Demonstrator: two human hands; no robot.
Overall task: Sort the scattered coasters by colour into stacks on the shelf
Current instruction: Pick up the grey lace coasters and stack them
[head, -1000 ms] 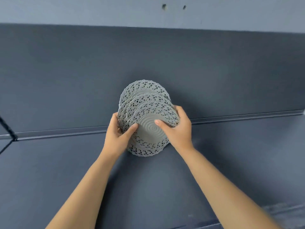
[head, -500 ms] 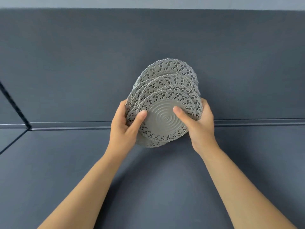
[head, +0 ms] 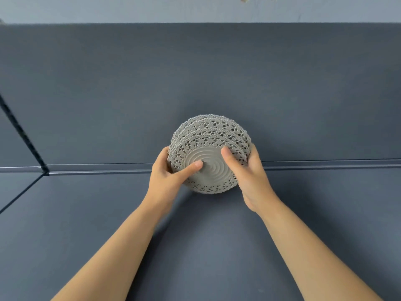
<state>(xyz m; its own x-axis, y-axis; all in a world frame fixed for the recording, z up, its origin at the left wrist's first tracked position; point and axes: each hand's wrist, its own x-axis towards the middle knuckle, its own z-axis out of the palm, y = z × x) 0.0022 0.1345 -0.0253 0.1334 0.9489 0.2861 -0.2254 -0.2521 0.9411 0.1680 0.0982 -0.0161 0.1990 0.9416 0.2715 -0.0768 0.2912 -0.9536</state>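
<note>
A stack of several grey round coasters (head: 209,153) with lacy rims and ringed centres is held between both hands over the dark blue-grey shelf (head: 206,246). My left hand (head: 171,177) grips the stack's left edge, its thumb lying on the top coaster's centre. At the right edge my right hand (head: 249,170) grips the stack with its thumb on top. The coasters lie fanned a little toward the back. Whether the stack's lower edge touches the shelf I cannot tell.
The shelf's dark back panel (head: 195,83) rises behind the stack, with a ledge (head: 325,165) along its foot. A seam (head: 23,135) runs diagonally at the far left. A pale wall (head: 152,7) shows above.
The fanned coasters have been pushed closer together into a tighter stack. Both hands and the stack sit lower and further right in view than before.
</note>
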